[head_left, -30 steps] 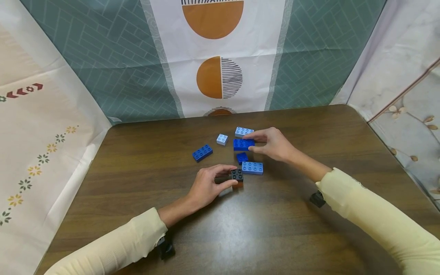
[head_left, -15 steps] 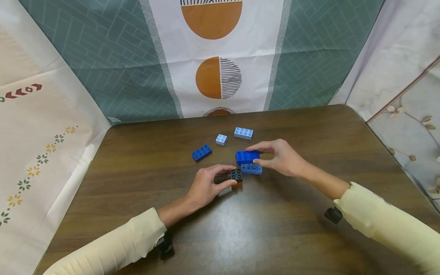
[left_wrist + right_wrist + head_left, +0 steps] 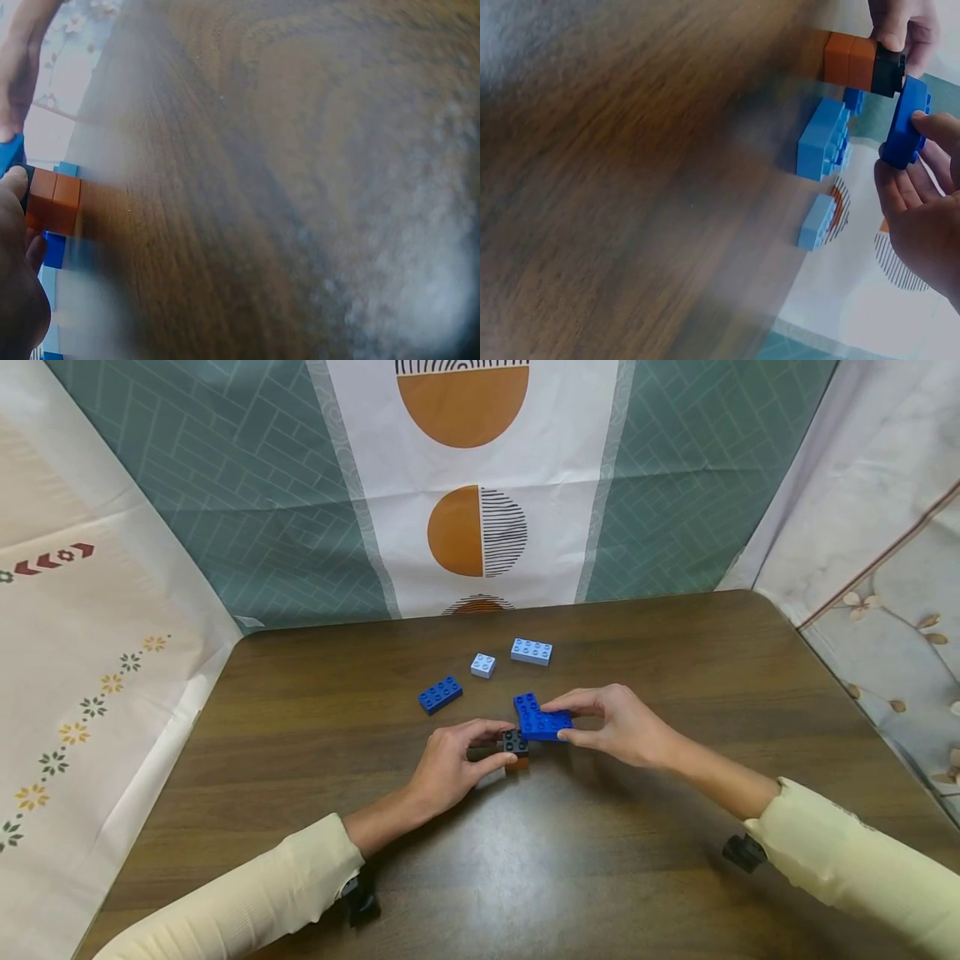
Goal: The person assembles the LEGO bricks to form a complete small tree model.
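Note:
My left hand (image 3: 452,766) grips a short stack on the table: a black toy brick (image 3: 514,742) with orange bricks (image 3: 851,60) beneath. Between thumb and fingers, my right hand (image 3: 626,727) pinches a long bright blue brick (image 3: 546,726). It hangs above the table at the stack's right, one end by the black brick's studs; whether they touch, I cannot tell. Behind it shows a small blue brick (image 3: 527,701). Under the held brick, a medium-blue long brick (image 3: 821,141) stands on the table, hidden in the head view.
Farther back lie a dark blue long brick (image 3: 440,694), a small pale blue brick (image 3: 483,665) and a pale blue long brick (image 3: 531,651). The wooden table (image 3: 337,693) ends at patterned cloth hangings (image 3: 480,552) behind and at both sides.
My right hand has lifted the bright blue brick from beside the pale blue long brick and carried it nearer, to the black brick. The left hand keeps its place on the stack.

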### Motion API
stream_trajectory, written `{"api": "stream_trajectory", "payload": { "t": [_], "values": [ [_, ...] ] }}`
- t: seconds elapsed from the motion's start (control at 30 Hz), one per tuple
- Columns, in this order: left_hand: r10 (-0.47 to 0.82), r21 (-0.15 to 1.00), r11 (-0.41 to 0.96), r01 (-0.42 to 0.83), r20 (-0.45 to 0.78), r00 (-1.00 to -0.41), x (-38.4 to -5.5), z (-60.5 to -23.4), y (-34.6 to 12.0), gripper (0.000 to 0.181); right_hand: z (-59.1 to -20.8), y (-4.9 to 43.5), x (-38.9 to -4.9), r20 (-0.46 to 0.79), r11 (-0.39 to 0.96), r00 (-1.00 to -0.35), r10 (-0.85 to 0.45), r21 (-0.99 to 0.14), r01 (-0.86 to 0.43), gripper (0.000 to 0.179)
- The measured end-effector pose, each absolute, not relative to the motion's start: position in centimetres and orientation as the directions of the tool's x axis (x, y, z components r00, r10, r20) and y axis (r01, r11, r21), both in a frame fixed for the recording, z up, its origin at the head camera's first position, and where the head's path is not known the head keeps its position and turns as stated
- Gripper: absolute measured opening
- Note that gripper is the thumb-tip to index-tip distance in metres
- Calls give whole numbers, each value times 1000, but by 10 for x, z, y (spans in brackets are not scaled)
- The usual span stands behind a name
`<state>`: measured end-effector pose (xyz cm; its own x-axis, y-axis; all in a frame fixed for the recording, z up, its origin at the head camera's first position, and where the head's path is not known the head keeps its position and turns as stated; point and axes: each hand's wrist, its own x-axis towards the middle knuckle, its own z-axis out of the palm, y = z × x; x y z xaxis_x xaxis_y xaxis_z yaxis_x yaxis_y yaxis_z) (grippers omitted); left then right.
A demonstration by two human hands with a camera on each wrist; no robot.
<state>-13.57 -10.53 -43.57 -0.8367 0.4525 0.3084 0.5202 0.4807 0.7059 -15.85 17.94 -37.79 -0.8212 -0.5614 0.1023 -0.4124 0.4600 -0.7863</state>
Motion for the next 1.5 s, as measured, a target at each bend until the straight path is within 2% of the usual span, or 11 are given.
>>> {"api": "stream_trajectory", "payload": {
  "t": [0.43,0.77,1.3,1.5],
  "values": [
    [455,715,470,518,306,-836,-136,-436,-103,39,-376,172,-149,160,453,-793,-588,-747,-486,40],
    [455,715,471,517,305,-836,-136,-437,-104,39,-372,168,-144,136,497,-806,-576,-725,-477,42],
    [451,728,478,492,278,-848,-136,-435,-107,38,-368,158,-142,147,534,-793,-591,-665,-522,38],
    [453,720,466,515,306,-838,-137,-437,-106,38,-368,158,-140,150,568,-794,-589,-622,-539,40]
  ]
}}
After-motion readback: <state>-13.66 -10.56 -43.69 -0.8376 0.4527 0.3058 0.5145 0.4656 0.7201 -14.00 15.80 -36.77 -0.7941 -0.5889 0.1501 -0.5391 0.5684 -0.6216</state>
